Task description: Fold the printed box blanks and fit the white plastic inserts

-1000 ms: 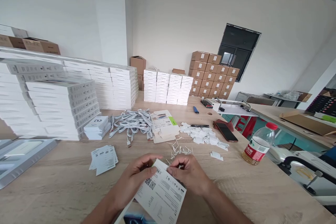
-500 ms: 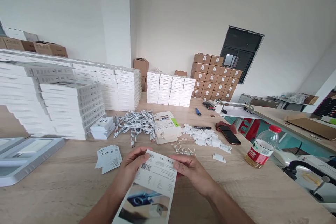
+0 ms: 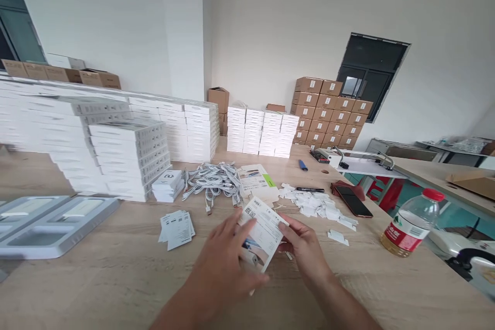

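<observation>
Behind blurred left hand (image 3: 225, 253), printed card (image 3: 266, 232) partly hidden, barely legible.

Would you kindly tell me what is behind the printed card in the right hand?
Printed sheets show beyond the top of the printed card; whatever it covers cannot be seen.

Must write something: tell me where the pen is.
In the head view, the pen lies right of centre, along the far edge of the white scraps, left of the phone.
</observation>
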Tool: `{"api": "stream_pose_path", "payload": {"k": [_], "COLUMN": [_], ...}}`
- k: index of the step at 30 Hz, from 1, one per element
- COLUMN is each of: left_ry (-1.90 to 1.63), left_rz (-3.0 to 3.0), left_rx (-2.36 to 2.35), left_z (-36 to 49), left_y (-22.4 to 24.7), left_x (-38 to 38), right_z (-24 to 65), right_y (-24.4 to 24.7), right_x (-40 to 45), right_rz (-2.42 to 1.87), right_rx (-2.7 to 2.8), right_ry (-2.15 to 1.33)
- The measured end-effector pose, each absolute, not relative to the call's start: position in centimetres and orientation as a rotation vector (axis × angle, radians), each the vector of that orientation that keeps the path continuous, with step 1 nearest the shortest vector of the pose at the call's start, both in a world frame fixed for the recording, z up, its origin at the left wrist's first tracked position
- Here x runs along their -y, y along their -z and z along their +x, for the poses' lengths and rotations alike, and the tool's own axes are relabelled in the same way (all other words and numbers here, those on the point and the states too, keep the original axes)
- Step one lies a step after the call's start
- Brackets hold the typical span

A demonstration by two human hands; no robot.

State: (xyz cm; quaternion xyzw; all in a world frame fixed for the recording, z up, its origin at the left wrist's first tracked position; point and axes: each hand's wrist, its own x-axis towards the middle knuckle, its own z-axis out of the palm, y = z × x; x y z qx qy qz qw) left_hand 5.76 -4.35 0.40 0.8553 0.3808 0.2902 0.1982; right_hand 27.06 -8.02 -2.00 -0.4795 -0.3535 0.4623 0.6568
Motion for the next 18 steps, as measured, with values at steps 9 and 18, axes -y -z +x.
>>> {"api": "stream_pose_path", "payload": {"k": [9,18], "left_ry": [-1.036,-1.3], "left_rz": [2.643,2.536], "left_rx": [-1.234,-1.765], "left_z": [5.4,-3.4], "left_y": [0.0,-15.5], "left_x": [4.7,-5.7], "right_z": [25.0,24.1], "right_y": [3.5,5.6], "right_x": [8.4,8.4], "right_rz": [-1.062,-1.07], "right_rx": [0.854,1.294], "right_ry": [-0.976,-0.725]}}
